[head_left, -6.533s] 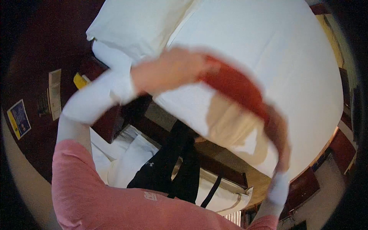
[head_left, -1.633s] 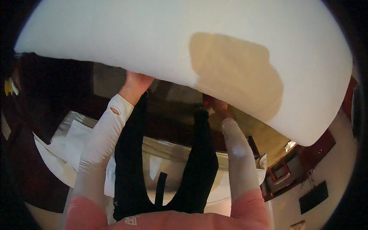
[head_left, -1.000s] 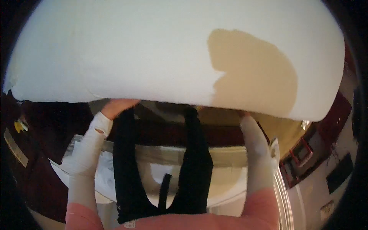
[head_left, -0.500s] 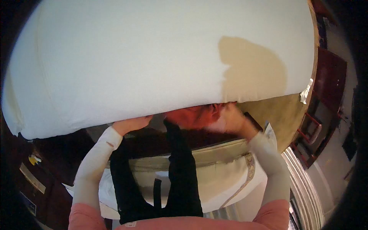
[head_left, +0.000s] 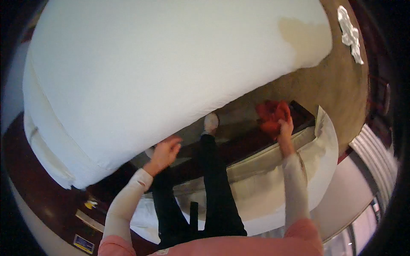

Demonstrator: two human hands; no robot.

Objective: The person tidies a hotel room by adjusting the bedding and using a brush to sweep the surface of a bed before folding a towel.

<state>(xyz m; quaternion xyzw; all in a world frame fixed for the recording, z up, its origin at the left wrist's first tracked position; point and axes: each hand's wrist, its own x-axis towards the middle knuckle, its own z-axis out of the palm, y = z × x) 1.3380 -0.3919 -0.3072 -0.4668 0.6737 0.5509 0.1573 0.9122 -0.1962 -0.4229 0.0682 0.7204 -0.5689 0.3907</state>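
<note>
A crumpled red cloth (head_left: 270, 117) hangs from my right hand (head_left: 285, 131), whose fingers are closed on it. It is held above the dark wooden bed frame edge (head_left: 303, 116) and the brownish carpet. My left hand (head_left: 164, 154) is just below the edge of the large white mattress (head_left: 171, 77). Its fingers are loosely bent and apart, with nothing seen in them. A tan patch (head_left: 303, 36) marks the mattress's far right corner.
Cream and white bedding (head_left: 260, 183) lies folded behind my legs. A white crumpled cloth (head_left: 350, 36) rests on the carpet (head_left: 316, 89) at upper right. My shoe (head_left: 211, 123) stands beside the mattress. A small yellow item (head_left: 90, 204) sits on dark furniture at left.
My right hand has carried the red cloth right, away from the mattress edge. My left hand has come off the mattress edge, and the view has turned, showing more carpet.
</note>
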